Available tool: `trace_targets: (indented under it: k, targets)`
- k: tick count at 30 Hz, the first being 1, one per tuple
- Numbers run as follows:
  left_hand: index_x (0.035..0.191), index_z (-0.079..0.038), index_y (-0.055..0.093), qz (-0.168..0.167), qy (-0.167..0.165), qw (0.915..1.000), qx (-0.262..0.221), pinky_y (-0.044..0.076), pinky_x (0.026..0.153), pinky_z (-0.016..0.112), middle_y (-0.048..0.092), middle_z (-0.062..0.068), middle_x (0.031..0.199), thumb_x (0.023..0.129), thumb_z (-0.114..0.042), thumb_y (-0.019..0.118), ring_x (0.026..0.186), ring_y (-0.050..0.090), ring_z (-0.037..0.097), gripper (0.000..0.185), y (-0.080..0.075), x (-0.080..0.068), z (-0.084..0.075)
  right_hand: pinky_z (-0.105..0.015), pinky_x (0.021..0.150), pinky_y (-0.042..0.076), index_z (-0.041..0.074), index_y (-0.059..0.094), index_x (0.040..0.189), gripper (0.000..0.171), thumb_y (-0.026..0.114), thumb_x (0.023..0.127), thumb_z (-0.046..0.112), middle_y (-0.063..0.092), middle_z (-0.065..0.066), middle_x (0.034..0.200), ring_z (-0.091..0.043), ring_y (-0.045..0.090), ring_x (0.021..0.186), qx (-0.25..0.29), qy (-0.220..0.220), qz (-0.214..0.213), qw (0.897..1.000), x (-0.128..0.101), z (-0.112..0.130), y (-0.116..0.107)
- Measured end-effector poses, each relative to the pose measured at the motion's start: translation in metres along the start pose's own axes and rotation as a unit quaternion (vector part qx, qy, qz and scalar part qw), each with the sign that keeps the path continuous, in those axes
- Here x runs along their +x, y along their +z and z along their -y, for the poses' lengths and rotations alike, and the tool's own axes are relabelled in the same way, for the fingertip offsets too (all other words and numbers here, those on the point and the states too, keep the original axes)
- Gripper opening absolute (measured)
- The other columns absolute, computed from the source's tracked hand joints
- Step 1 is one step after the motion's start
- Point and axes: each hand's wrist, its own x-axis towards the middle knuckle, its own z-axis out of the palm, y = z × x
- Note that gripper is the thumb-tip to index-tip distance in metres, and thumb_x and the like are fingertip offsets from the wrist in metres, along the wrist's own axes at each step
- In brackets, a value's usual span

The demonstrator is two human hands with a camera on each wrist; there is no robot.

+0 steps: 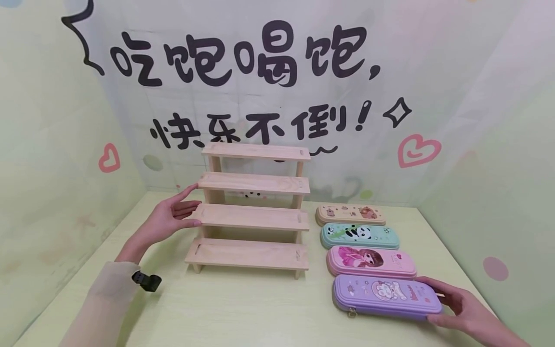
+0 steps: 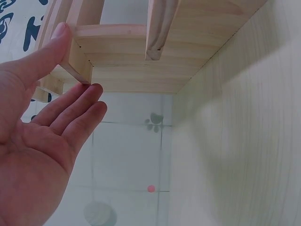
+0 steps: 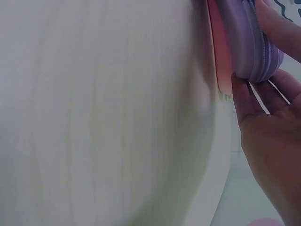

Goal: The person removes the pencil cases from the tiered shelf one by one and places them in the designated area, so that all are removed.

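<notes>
A four-tier wooden step shelf stands on the table. My left hand is at its left side, with the thumb by the third board down and the index finger reaching up to the second. In the left wrist view, thumb and fingertips hold the end of a board. A purple pencil case with a cartoon bunny lies in front of three others. My right hand grips its right end, thumb at the near side and fingers at the far side; the right wrist view shows its zip edge between them.
Behind the purple case lie a pink pencil case with a doll picture, a green panda one and a cream one. Printed cloth walls close in the pale table at back and sides.
</notes>
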Motion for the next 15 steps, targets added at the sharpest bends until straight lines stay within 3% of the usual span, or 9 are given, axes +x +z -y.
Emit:
trace_targets:
  k: [7, 15]
  targets:
    - [0.167, -0.036, 0.032, 0.002, -0.003, 1.0000, -0.003, 0.053, 0.105, 0.038, 0.059, 0.025, 0.146, 0.086, -0.015, 0.090, 0.135, 0.058, 0.038, 0.101, -0.0006, -0.0006, 0.0010, -0.007, 0.095, 0.049, -0.005, 0.053, 0.148, 0.075, 0.081, 0.079, -0.016, 0.058, 0.018, 0.145, 0.002, 0.060, 0.120, -0.033, -0.015, -0.007, 0.999, 0.0026, -0.0053, 0.0009]
    - [0.167, -0.036, 0.032, 0.003, -0.001, 1.0000, -0.005, 0.052, 0.105, 0.039, 0.058, 0.025, 0.147, 0.086, -0.015, 0.090, 0.135, 0.057, 0.038, 0.101, -0.0007, -0.0004, 0.0011, -0.005, 0.095, 0.047, -0.002, 0.058, 0.146, 0.076, 0.087, 0.076, -0.010, 0.058, 0.017, 0.140, 0.000, 0.061, 0.114, -0.077, -0.016, -0.015, 0.997, 0.0050, -0.0064, 0.0003]
